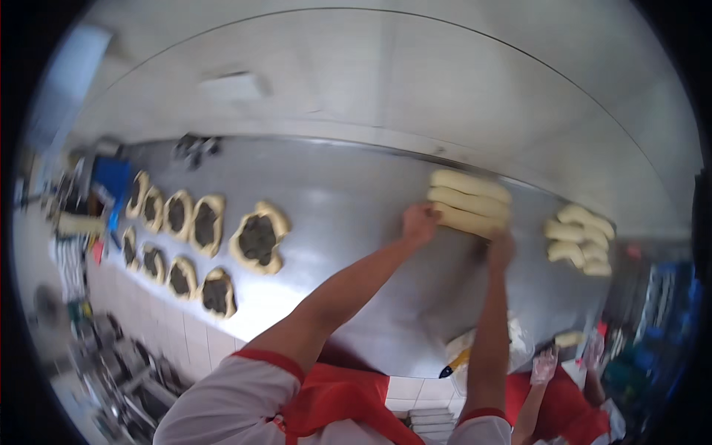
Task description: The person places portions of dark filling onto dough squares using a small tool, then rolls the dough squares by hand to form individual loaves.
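Note:
Three long, pale dough rolls [469, 199] lie side by side near the back edge of the steel table. My left hand [420, 224] has its fingers closed on the left end of the nearest roll. At that roll's right end is my right hand [500, 251], touching it; motion blur and the hand's own back hide its fingers. Farther right sits a cluster of shorter dough pieces [581, 241]. On the left, flattened dough pieces with dark filling stand in two rows, and a larger filled dough piece [259, 238] lies nearest to the middle.
Below my right forearm are a clear plastic bag [521, 343] and a yellow-and-black tool [456, 363]. Another person's gloved hand [544, 366] is at the lower right, near a single dough piece [569, 340]. Small dark objects [197, 150] sit against the back wall.

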Available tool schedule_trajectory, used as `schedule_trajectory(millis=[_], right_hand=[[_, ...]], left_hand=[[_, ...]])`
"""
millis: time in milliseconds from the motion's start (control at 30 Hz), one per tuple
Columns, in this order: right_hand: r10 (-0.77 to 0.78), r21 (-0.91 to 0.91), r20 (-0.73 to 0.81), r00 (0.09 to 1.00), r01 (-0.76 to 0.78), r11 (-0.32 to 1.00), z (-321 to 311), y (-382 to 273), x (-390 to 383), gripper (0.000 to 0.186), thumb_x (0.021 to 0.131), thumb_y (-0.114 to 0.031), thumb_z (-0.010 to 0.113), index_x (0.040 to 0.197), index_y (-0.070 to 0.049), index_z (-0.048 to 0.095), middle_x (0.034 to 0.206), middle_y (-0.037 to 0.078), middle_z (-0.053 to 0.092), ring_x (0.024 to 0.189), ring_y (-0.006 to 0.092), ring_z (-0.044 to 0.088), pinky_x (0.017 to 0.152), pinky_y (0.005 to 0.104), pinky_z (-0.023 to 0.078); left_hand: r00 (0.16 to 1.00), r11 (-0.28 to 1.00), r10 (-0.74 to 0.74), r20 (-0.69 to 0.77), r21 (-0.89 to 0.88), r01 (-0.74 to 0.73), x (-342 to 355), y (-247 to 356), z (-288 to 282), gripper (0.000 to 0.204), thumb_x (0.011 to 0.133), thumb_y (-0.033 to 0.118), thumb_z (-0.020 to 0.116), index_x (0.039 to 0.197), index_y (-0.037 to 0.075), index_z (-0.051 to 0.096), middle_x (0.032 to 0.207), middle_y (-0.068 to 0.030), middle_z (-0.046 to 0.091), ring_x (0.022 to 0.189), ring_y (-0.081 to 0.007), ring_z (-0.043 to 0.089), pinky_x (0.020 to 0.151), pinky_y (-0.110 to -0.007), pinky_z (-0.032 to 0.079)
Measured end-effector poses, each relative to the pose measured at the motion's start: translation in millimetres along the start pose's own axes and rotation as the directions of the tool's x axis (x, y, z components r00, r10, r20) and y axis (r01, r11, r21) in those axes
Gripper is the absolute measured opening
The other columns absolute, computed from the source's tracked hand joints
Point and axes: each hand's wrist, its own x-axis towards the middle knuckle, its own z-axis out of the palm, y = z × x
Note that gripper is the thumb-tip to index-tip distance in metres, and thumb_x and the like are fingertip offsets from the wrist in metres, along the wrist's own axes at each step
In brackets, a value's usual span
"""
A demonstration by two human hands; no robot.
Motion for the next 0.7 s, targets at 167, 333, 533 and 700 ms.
schedule_trajectory(millis=[167, 333, 533, 700], right_hand=[[-0.481, -0.246, -0.480, 0.733, 0.414, 0.876, 37.2, -5.8, -34.4, 0.040, 0.094, -0.027, 0.063, 0.120, 0.003, 0.060, 0.111, 0.022, 0.064, 0.102, 0.0339, 0.061, 0.092, 0.0411, 0.046], [-0.417, 0.119, 0.139, 0.898, 0.403, 0.908, 182.2, -168.1, -170.3, 0.038, 0.098, -0.029, 0.057, 0.120, 0.002, 0.061, 0.097, 0.019, 0.067, 0.093, 0.0342, 0.064, 0.085, 0.0422, 0.049], [-0.382, 0.073, 0.370, 0.847, 0.383, 0.921, 349.3, -266.3, -238.0, 0.034, 0.090, -0.030, 0.064, 0.119, -0.011, 0.064, 0.095, 0.015, 0.064, 0.090, 0.0337, 0.061, 0.090, 0.0457, 0.044], [-0.581, 0.067, 0.141, 0.801, 0.578, 0.813, 348.3, -281.7, -256.8, 0.024, 0.083, -0.021, 0.072, 0.103, -0.008, 0.071, 0.089, 0.010, 0.064, 0.080, 0.0276, 0.062, 0.082, 0.0413, 0.047]], left_hand=[[0.787, 0.777, 0.602, -0.136, 0.328, -0.538, 0.3, -48.4, -127.4, 0.040, 0.085, 0.028, 0.068, 0.117, 0.005, 0.063, 0.101, -0.0185, 0.066, 0.095, -0.0338, 0.064, 0.083, -0.044, 0.051], [0.722, 0.415, 0.692, 0.025, 0.804, -0.425, -21.7, -165.0, -347.5, 0.029, 0.089, 0.028, 0.064, 0.114, 0.014, 0.068, 0.100, -0.0149, 0.066, 0.093, -0.0350, 0.062, 0.088, -0.041, 0.049], [0.852, 0.682, 0.385, 0.354, 0.513, -0.521, -25.4, -209.1, -412.1, 0.031, 0.089, 0.037, 0.064, 0.113, 0.019, 0.068, 0.116, -0.0054, 0.063, 0.118, -0.0289, 0.051, 0.099, -0.048, 0.042], [0.708, 0.537, 0.678, 0.198, 0.524, -0.661, -16.0, -217.7, -406.0, 0.020, 0.076, 0.028, 0.074, 0.091, 0.014, 0.075, 0.101, -0.0057, 0.067, 0.102, -0.0278, 0.060, 0.092, -0.042, 0.046]])
